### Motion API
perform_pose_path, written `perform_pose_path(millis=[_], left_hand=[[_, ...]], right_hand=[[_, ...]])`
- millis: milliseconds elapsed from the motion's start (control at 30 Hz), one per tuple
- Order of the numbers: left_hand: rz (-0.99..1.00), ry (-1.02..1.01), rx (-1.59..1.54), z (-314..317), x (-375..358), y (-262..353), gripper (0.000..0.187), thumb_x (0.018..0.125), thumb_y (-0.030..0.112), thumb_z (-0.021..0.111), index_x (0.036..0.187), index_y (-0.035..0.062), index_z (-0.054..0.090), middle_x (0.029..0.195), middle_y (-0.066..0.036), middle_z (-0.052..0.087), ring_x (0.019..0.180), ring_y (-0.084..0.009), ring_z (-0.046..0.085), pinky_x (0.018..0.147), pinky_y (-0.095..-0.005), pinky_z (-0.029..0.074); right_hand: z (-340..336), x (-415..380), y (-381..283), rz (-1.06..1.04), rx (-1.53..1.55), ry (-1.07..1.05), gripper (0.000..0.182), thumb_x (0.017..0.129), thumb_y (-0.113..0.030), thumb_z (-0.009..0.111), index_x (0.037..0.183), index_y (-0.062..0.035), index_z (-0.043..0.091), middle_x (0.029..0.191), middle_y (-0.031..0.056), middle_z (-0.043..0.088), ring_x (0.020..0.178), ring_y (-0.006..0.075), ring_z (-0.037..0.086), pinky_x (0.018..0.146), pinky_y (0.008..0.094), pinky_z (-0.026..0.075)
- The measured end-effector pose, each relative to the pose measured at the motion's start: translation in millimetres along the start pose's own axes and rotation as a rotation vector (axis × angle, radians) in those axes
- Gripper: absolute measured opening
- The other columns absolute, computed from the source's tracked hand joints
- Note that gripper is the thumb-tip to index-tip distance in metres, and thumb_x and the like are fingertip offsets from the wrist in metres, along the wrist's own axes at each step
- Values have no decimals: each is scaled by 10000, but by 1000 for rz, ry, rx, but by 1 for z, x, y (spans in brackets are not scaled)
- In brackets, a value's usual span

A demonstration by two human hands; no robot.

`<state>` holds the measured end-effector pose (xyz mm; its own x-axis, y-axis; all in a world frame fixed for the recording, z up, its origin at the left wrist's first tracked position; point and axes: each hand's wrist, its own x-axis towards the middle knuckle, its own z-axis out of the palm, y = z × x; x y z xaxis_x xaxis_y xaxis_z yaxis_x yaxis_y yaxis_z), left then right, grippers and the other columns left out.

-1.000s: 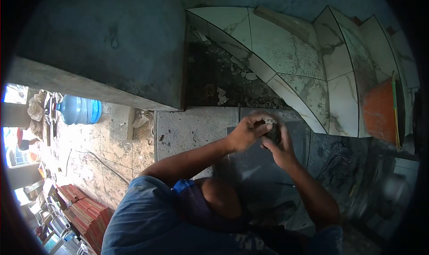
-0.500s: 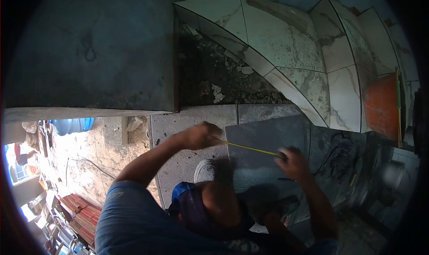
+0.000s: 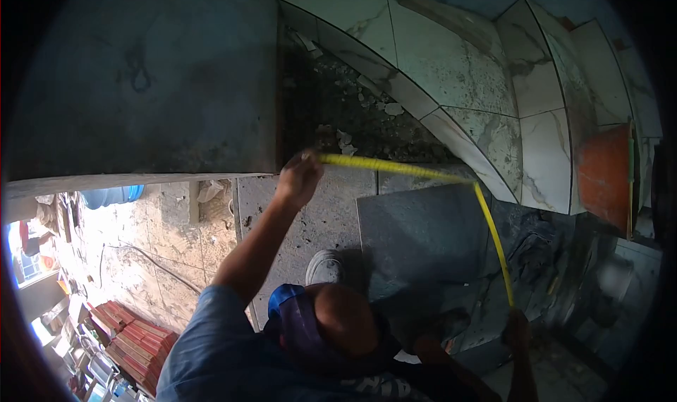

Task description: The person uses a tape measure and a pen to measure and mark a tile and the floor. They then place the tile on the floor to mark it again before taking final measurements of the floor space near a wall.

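My left hand (image 3: 300, 180) is closed on the end of a yellow measuring tape (image 3: 395, 166), close to the lower corner of the dark wall. From there the tape runs right along the edge of the rubble-strewn gap, bends sharply near the tiled step's tip, and drops to my right hand (image 3: 517, 328). That hand is closed round the tape's other end, low on the right and in shadow; the tape case cannot be made out. Below the tape, a loose dark grey tile (image 3: 423, 222) lies at a slight angle on the floor.
Marble-patterned tiled steps (image 3: 458, 70) curve up on the right, with an orange board (image 3: 605, 180) against them. Broken rubble (image 3: 352, 113) fills the gap beside the wall. A dark cloth (image 3: 532, 247) lies on the floor. Reddish stacked boxes (image 3: 134, 338) stand lower left.
My left hand has moved up and left to the wall corner. My right hand has gone down and right. A much longer stretch of tape is out, now bent.
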<state>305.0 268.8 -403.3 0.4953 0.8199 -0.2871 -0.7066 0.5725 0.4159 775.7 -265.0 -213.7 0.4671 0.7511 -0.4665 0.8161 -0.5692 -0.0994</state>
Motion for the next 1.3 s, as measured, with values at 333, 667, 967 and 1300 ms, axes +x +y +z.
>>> perform_pose_path(millis=[333,667,967,1300], left_hand=[[221,230,-425,1,190,41,85,902,154,597,937,77,587,880,-68,642,778,-191,605,663,-290,504],[306,277,-34,-55,293,80,140,953,181,493,1038,78,536,960,-79,601,776,-186,571,668,-294,494],[416,283,429,-146,374,97,285,965,177,458,1224,59,478,1093,-93,581,928,-273,581,810,-401,486],[323,555,-12,-66,360,100,392,989,120,294,1366,17,276,1295,-193,397,1087,-326,497,949,-399,432]], right_hand=[[58,82,-206,-93,81,163,255,947,-211,443,907,12,561,852,251,578,828,453,552,674,496,426],[80,103,-345,314,451,-70,314,949,-251,434,950,13,606,877,251,614,850,432,583,720,467,447],[114,117,-383,261,443,-105,277,946,-244,457,913,-7,595,814,220,602,765,408,580,686,475,449],[110,134,-406,278,461,-121,262,938,-228,459,933,-7,599,798,220,601,753,411,578,662,477,450]])
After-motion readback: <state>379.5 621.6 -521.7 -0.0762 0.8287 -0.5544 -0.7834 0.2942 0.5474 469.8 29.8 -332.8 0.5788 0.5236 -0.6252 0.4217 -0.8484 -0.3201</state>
